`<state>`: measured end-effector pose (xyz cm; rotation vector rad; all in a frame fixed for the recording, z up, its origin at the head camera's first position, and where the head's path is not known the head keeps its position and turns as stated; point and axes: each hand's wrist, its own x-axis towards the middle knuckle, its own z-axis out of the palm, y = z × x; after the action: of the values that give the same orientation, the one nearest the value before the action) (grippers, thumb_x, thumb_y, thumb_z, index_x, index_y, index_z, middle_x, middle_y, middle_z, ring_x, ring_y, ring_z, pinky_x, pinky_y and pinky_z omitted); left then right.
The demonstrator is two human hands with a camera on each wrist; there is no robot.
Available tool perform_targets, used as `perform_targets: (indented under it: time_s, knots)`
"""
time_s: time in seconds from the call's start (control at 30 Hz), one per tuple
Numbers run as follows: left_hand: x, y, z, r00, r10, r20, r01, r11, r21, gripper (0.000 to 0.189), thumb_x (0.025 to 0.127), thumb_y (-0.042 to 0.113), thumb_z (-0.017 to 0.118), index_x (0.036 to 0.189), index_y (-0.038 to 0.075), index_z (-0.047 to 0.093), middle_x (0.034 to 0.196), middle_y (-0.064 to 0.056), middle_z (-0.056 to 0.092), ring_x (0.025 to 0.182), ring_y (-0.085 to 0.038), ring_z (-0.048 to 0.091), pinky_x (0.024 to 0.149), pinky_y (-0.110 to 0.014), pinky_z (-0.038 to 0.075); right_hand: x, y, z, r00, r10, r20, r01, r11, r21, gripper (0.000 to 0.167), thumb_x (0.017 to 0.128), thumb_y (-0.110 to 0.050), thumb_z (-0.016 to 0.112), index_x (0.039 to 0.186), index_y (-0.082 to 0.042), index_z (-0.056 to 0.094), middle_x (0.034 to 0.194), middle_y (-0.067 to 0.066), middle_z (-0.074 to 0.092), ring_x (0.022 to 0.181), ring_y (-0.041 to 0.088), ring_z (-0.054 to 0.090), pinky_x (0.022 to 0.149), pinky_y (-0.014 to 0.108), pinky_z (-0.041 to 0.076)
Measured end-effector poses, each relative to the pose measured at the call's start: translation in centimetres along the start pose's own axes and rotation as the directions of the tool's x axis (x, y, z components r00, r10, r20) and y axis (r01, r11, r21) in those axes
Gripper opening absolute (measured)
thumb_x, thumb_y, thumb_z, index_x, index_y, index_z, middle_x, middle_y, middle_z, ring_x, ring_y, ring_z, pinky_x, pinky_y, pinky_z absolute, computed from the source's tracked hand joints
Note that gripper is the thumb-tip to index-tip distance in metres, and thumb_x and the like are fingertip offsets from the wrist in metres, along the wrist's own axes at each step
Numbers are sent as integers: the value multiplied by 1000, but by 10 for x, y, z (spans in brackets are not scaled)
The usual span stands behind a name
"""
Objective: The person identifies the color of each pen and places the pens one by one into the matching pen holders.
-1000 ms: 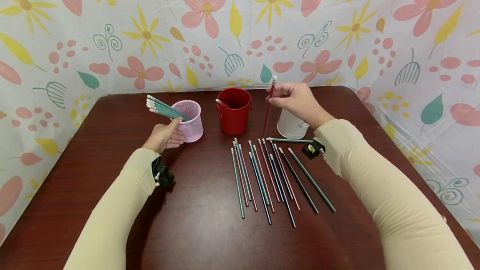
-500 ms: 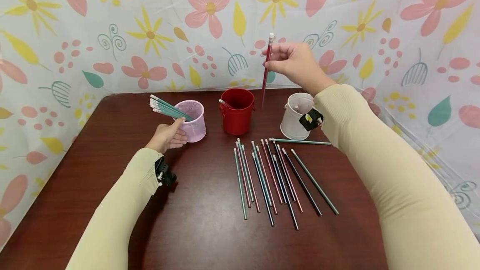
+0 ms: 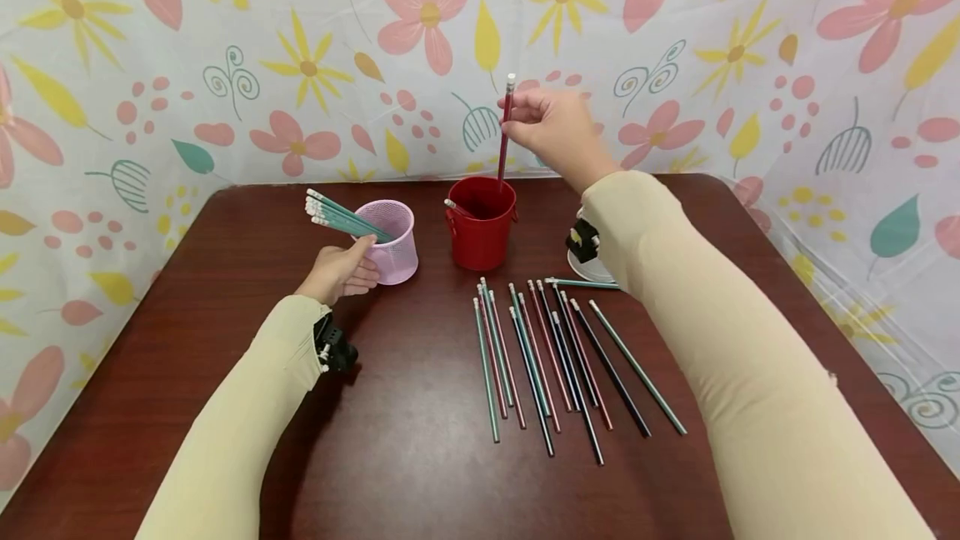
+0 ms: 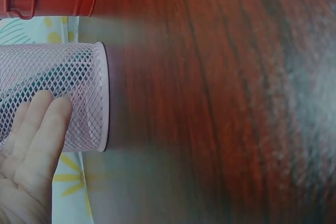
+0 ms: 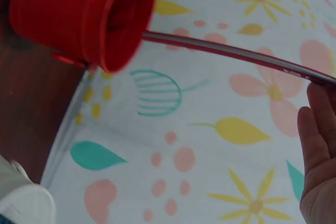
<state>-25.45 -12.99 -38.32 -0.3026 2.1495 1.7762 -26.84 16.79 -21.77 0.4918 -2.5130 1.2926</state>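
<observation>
One slim red pencil with a white eraser [image 3: 503,155]: stands near upright, eraser up, lower end at the far rim of the round red bucket [image 3: 478,248]. Can't tell if that end is inside the lip or behind it.
Right fingers: your right hand [image 3: 558,130] pinches it high, near the eraser. Long free shaft, so a bump on the rim could twist it loose.
Miss risk: if the end is behind the lip, letting go drops it outside the bucket, backdrop side.
Bucket load: a reddish pencil [image 3: 457,208] leans on the left rim; crossing it could jam both.
Left fingers: your left hand [image 3: 341,269] has them straight against the pink mesh cup [image 3: 397,263], thumb by the rim. Pressure: can't tell.
Tip risk: the teal pencil bunch [image 3: 341,217] leans left out of that cup, so a shove could topple it.
Right wrist: your black wrist camera [image 3: 582,242] overlaps the round white bucket [image 5: 11,184] in the head view; dropping the arm carelessly could knock it.
Table row: mixed teal, red and dark pencils [image 3: 551,348]; a sleeve brush could roll them.
</observation>
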Motion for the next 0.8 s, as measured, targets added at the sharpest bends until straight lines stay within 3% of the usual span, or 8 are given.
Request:
perform_targets:
  time_s: [0.23,0.5,0.8]
  knots:
    - [-3,1,5,1000,-18,-14,17,999,-37,44,93,38,54,92,-7,58,62,-2,63,61,-13,65,74,-33,57,-10,23,27,998,-38,48,43,993,-106,25,88,-3,64,112,4,68,102,19,69,98,27,67,88,34,52]
    - [-3,3,8,1000,-7,-3,7,999,-47,45,93,38,55,92,-7,58,62,-2,63,60,-12,64,71,-30,57,-22,48,48,986,46,161,-23,990,-141,22,91,-5,60,111,2,69,102,16,70,92,25,65,80,33,55]
    - [-2,1,7,1000,-25,-18,24,998,-61,41,94,36,55,87,-5,57,61,-2,62,57,-11,63,68,-30,57,-29,73,70,981,20,192,18,981,-193,23,91,-4,60,111,2,69,105,15,70,101,24,65,89,36,51]
